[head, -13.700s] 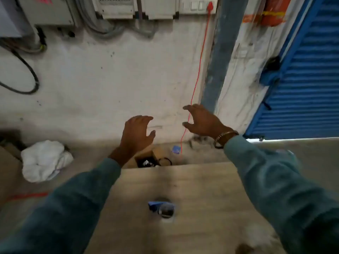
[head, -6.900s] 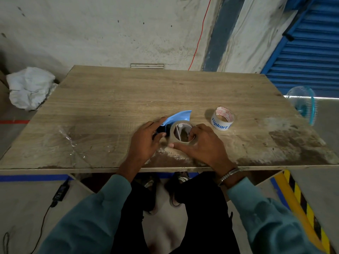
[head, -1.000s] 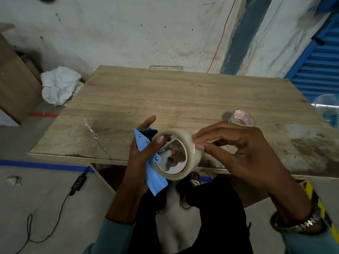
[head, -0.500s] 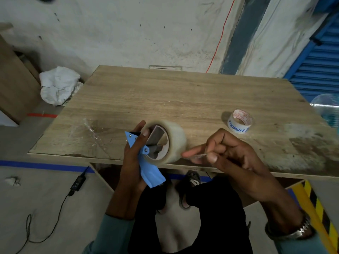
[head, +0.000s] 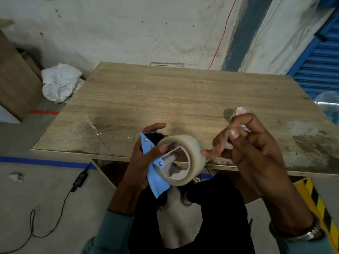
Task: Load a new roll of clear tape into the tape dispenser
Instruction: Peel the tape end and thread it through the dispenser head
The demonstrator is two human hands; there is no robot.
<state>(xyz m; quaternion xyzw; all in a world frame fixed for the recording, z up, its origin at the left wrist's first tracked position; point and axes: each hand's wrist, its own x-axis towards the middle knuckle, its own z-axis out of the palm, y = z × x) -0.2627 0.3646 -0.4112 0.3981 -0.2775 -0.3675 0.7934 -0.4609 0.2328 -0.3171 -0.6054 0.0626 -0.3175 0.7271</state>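
Observation:
My left hand grips the blue tape dispenser at the near edge of the wooden table, its thumb resting on the frame. A full roll of clear tape sits on the dispenser's hub, tilted toward me. My right hand is just right of the roll, thumb and fingers pinched on the loose end of the clear tape, which runs from the roll up into the pinch. A second roll with red and blue print stands on the table, mostly hidden behind my right hand.
A crumpled white cloth lies on the floor at the left, beside a brown box. A black cable with an adapter trails on the floor. A blue shutter and a fan are at the right.
My right hand has risen from beside the roll's lower right, drawing the pinched tape end up and away. It now covers most of the printed roll. The left hand tilted the dispenser slightly.

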